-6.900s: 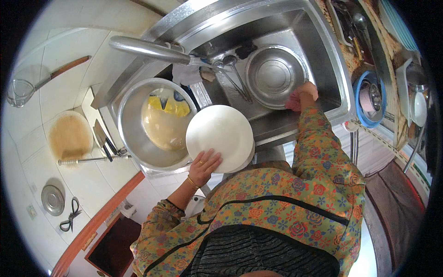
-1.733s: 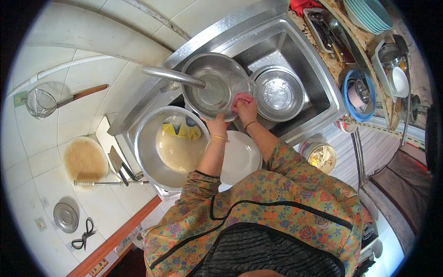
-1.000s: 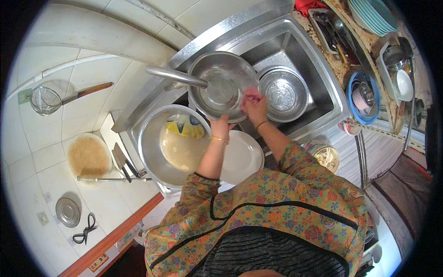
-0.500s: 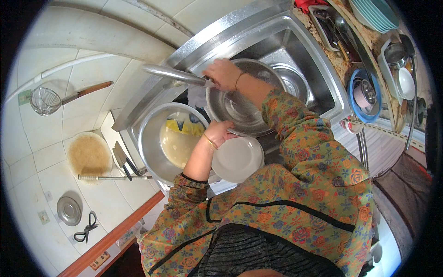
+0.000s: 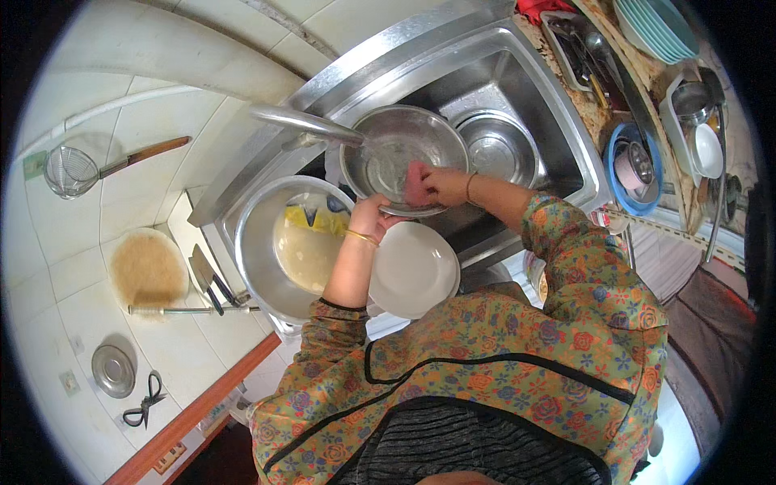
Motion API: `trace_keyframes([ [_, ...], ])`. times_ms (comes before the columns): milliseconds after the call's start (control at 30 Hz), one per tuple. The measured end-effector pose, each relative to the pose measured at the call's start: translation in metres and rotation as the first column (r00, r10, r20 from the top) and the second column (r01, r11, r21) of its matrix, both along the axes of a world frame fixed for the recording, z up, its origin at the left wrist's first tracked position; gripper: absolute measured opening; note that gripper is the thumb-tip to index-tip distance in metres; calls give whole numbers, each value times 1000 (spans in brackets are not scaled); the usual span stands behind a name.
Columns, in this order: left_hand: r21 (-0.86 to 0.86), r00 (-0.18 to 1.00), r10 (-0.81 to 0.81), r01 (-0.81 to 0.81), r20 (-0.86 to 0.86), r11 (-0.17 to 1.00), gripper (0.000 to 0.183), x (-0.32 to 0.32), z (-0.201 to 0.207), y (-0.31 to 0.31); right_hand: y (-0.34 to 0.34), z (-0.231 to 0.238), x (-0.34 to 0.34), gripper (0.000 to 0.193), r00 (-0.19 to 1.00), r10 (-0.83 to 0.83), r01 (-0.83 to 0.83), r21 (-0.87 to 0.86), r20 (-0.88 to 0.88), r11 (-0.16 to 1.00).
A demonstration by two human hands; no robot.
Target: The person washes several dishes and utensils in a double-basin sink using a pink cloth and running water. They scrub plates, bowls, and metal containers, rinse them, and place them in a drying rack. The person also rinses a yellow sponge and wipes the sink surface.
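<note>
A wide metal basin point(image 5: 373, 145) sits in the sink below the faucet point(image 5: 311, 125), with some water in its bottom. My left hand point(image 5: 373, 217) is closed on the basin's near rim, its fingertips partly hidden. Inside the basin's near right side, my right hand point(image 5: 447, 187) presses a pink sponge or cloth point(image 5: 416, 183) against the wall. Just nearer than my left hand lies a white plate point(image 5: 414, 271). To the left stands a large metal pot point(image 5: 252, 222) holding cloudy liquid and a yellow and blue packet or cloth point(image 5: 317, 220).
A smaller metal bowl point(image 5: 495, 149) rests in the sink point(image 5: 558, 133) to the right. On the right counter are a blue basin point(image 5: 656, 182), a utensil tray point(image 5: 558, 52) and stacked pale green bowls point(image 5: 659, 28). Knives point(image 5: 206, 279) stand by the left wall.
My right hand has moved from the basin's far left side under the faucet to its near right side, and the pink sponge now shows. The basin has shifted slightly left; my left hand stays at its rim.
</note>
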State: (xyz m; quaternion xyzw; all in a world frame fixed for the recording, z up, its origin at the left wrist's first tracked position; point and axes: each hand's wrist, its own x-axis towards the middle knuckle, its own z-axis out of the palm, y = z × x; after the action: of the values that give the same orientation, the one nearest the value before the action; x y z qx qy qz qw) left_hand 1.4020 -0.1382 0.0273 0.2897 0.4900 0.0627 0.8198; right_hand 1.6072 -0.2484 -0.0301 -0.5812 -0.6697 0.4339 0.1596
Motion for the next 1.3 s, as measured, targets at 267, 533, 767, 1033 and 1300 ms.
trace_keyframes([
  [267, -242, 990, -44, 76, 133, 967, 32, 10, 27, -11, 124, -7, -35, 25, 551, -663, 824, 202, -508, 530],
  [533, -230, 965, -85, 144, 248, 963, 34, 4, 12, 0, 107, 31, -53, 30, 623, -578, 690, 23, -527, 723],
  [767, -327, 984, 7, 52, 179, 944, 43, -21, 9, 12, 29, 59, 20, 34, 935, 354, -355, -110, -30, 928],
  [1033, -120, 999, 4, 1, 47, 993, 31, -2, 29, -3, 39, 18, -17, 26, 991, -136, 123, 376, 8, 918],
  [1300, -14, 996, 83, -83, 10, 996, 22, -10, 20, -7, 64, -21, 4, 24, 739, -526, 397, 359, 421, 845],
])
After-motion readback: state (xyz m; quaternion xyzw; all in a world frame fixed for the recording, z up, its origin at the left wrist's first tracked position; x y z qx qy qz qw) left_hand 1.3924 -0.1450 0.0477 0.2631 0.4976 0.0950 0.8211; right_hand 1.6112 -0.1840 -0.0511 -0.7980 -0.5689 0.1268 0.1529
